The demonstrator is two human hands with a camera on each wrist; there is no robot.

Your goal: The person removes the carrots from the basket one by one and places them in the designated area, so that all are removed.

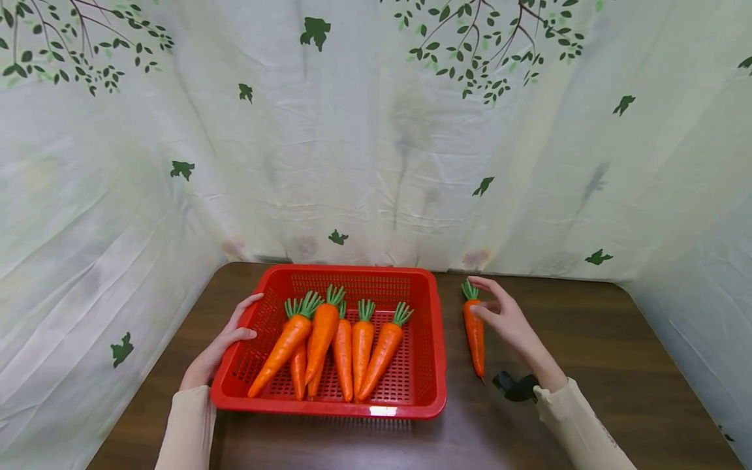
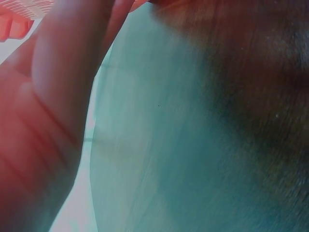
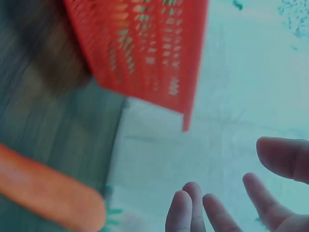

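Observation:
A red plastic basket [image 1: 376,409] with mesh walls holds several orange carrots [image 1: 325,326] with green tops. My left hand [image 1: 220,349] grips the basket's left rim, its thumb lying over the edge; in the left wrist view the palm [image 2: 43,121] fills the left side. To the right of the basket a single carrot [image 1: 474,336] lies on the table, its green top toward the back. My right hand [image 1: 508,320] hovers over that carrot with thumb and fingers spread apart. In the right wrist view its fingers [image 3: 179,212] stand away from the carrot [image 3: 53,193].
The brown wooden table [image 1: 587,352] runs back to a pale cloth curtain [image 1: 376,163] printed with leaves and branches. Cloth also hangs at both sides. A black wrist camera [image 1: 516,386] sits at the right sleeve [image 1: 578,424], low over the table.

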